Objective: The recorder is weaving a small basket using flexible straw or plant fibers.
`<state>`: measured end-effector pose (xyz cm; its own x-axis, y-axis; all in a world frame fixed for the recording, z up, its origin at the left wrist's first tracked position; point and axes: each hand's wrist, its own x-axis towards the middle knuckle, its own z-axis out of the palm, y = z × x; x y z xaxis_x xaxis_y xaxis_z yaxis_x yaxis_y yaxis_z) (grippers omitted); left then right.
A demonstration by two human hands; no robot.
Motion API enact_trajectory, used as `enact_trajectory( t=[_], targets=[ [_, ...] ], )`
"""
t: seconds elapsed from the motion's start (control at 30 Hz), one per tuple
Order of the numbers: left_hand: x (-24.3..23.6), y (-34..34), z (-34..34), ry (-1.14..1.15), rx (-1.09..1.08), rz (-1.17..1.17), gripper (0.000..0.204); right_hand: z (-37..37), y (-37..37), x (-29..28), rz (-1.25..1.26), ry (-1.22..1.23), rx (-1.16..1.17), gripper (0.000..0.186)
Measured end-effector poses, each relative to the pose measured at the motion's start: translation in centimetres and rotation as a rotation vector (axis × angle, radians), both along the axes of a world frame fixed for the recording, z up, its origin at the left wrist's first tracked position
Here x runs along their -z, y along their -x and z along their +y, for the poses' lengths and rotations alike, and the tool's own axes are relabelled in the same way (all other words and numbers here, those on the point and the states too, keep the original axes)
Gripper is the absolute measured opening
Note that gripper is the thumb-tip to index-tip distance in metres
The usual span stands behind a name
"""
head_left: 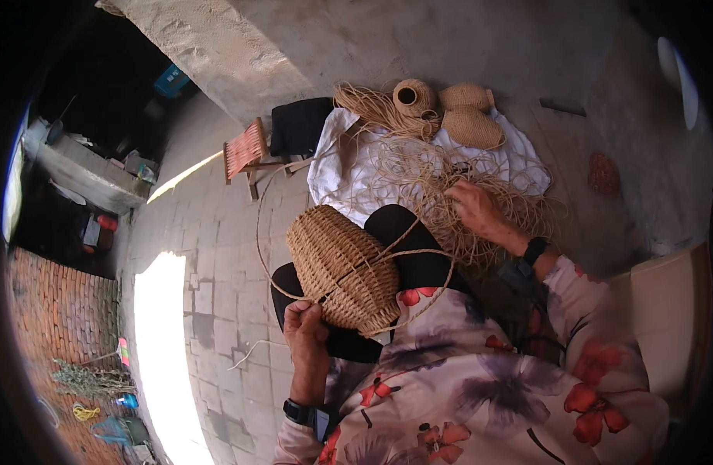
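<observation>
A tan woven straw basket (342, 267) with a rounded body lies tilted across my black-trousered knees. At its lower left edge my left hand (305, 332) pinches a twisted straw cord, which loops up and away from the weave. Another cord crosses the basket's right side and curves over my lap. My right hand (480, 211) reaches out beyond my right knee, its fingers curled on strands of the loose straw cord pile (418, 174). Exactly which strand lies in those fingers is hidden.
Beyond the pile, a white cloth (337, 186) carries finished-looking woven vessels (472, 128) and a cord bundle (379, 111). A small stool (245, 149) with a red woven seat stands left, beside a black cloth (301, 128). Brick wall (62, 310) lies far left; a concrete wall (449, 46) rises ahead.
</observation>
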<state>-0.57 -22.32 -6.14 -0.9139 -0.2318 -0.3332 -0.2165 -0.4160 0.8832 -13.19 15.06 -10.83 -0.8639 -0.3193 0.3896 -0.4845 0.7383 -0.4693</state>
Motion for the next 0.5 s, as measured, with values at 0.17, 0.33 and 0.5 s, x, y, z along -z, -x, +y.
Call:
enact_trajectory(
  t=[0.17, 0.33, 0.5],
  targets=[
    [0.3, 0.1, -0.2, 0.012, 0.003, 0.008, 0.018, -9.6, -2.7, -4.4, -0.141, 0.176, -0.440, 0.013],
    [0.3, -0.2, -0.1, 0.008, -0.018, 0.013, 0.018, -2.9, -0.1, 1.8, -0.085, 0.047, -0.102, 0.016],
    [-1.2, -0.3, -0.1, 0.204, 0.024, 0.024, 0.016, 20.2, -0.5, 9.7, -0.218, -0.365, 0.815, 0.013]
  ],
)
